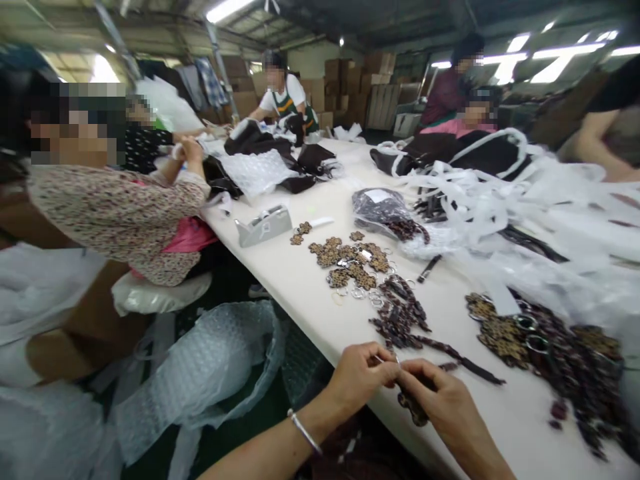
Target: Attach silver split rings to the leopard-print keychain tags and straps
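Note:
At the table's near edge my left hand (357, 373) is closed in a pinch on a thin metal key ring (385, 360), mostly hidden by the fingertips. Touching it from the other side, my right hand (440, 393) is closed around a flower-shaped charm (413, 410) that hangs below the fingers. Just beyond the hands lies a heap of dark beaded tassels (403, 310). Farther off are loose brown patterned flower charms (345, 257) and several split rings (376, 300). More charms (500, 337) with tassels (570, 367) are piled to the right.
A grey tape dispenser (265, 225) stands near the left edge of the white table (300, 287). A plastic bag of tassels (383, 207), white straps (465, 200) and dark bags (260, 143) lie farther back. Bubble wrap (200, 360) covers floor at left. Several people work around the table.

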### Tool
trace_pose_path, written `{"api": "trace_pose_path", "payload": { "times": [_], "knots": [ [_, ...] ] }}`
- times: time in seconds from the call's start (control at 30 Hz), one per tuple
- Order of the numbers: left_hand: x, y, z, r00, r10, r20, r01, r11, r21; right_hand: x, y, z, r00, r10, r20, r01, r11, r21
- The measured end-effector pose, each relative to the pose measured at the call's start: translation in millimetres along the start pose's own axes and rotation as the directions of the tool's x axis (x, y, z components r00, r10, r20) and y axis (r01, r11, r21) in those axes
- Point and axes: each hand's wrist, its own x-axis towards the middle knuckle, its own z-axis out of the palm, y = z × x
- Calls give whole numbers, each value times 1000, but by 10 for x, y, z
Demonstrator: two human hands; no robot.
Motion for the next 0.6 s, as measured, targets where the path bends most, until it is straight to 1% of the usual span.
{"api": "trace_pose_path", "payload": {
  "times": [0.1, 0.17, 0.3, 0.33, 0.37, 0.4, 0.43, 0.47, 0.53, 0.57, 0.6],
  "knots": [
    [27, -31, -24, 1000, -18, -16, 17, 1000, -23, -2, 51, 48, 999, -1, 54, 0, 1000, 5],
    [40, -44, -37, 999, -18, -29, 17, 999, -34, -4, 95, 58, 998, -6, 67, 6, 1000, 5],
    [39, -41, -61, 999, -6, -37, 6, 1000, -15, 62, 199, -36, 994, 3, 111, -2, 1000, -12],
    [30, -37, -70, 999, -2, -38, 2, 1000, 15, 92, 215, -76, 994, -9, 110, 13, 999, -35],
    [18, -32, -80, 1000, -1, -28, 3, 999, 49, 124, 222, -116, 993, -47, 109, 55, 996, -72],
    [1, -27, -90, 1000, -3, -6, 3, 997, 81, 155, 218, -153, 987, -115, 109, 128, 985, -119],
    [-20, -23, -101, 1000, -6, 29, 3, 994, 107, 183, 204, -185, 970, -209, 123, 228, 959, -170],
    [-43, -20, -110, 998, -10, 70, 1, 992, 124, 207, 182, -208, 935, -316, 162, 346, 914, -211],
    [-91, -15, -122, 991, -14, 132, -4, 991, 134, 235, 126, -230, 824, -507, 253, 562, 788, -251],
    [-114, -9, -126, 989, -12, 145, -8, 991, 134, 240, 99, -232, 770, -570, 288, 635, 728, -259],
    [-134, -1, -127, 989, -13, 149, -6, 992, 125, 240, 76, -229, 727, -608, 319, 685, 680, -263]
  ]
}}
